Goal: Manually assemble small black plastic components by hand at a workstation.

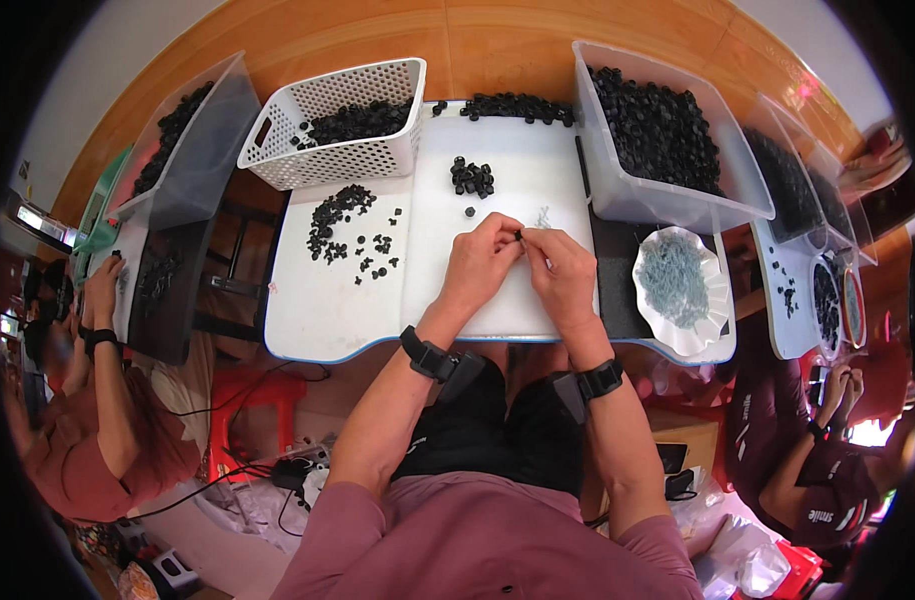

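Note:
My left hand [477, 262] pinches a small black plastic part [518, 236] between thumb and fingertips, above the white work surface [442, 300]. Right beside it, the fingers of my right hand [565, 272] are closed at the same part; whatever they hold is too small to make out. Just beyond my fingertips lies a little heap of thin pale pieces [543, 217]. Farther off sit a cluster of black ring-like parts [472, 177] and one loose black part [469, 212]. Many smaller black pieces [337, 215] are scattered to the left.
A white perforated basket [347, 160] and a large clear bin [667, 195], both with black parts, stand at the back. A fluted white dish [715, 300] of thin grey-blue pieces is at right. Co-workers sit on both sides; a red stool [262, 410] stands at lower left.

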Demonstrator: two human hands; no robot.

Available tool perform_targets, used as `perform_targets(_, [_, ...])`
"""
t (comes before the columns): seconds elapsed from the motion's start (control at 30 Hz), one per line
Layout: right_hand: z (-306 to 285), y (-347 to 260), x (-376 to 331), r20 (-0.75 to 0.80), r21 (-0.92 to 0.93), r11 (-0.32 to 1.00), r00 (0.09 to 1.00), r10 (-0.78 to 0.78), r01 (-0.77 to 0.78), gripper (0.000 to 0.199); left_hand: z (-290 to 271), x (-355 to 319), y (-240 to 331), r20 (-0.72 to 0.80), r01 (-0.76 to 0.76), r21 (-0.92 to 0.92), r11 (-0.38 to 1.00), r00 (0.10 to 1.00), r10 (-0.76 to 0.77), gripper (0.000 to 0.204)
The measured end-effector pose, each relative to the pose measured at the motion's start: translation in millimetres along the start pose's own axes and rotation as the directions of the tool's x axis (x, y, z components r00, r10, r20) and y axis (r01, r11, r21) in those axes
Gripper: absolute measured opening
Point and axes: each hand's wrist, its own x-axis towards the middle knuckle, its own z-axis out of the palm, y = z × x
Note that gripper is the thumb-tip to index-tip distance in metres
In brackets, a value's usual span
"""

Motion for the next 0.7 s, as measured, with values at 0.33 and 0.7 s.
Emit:
perform_targets(0.33, [-0.1, -4.6, -2.7, 0.038, -0.052, 0.999, 0.999, -0.006, 0.008, 0.017, -7.2, 7.3, -7.7, 0.096, 0.202, -0.310, 0.929, 0.979, -0.181, 0.028])
perform_targets(0.7, [-1.8, 18.1, 0.4, -0.202, 0.048, 0.907, 0.885, 0.419, -0.419, 0.013, -6.2, 3.8, 2.9, 0.047, 0.196, -0.333, 0.922, 0.980, -0.191, 0.028])
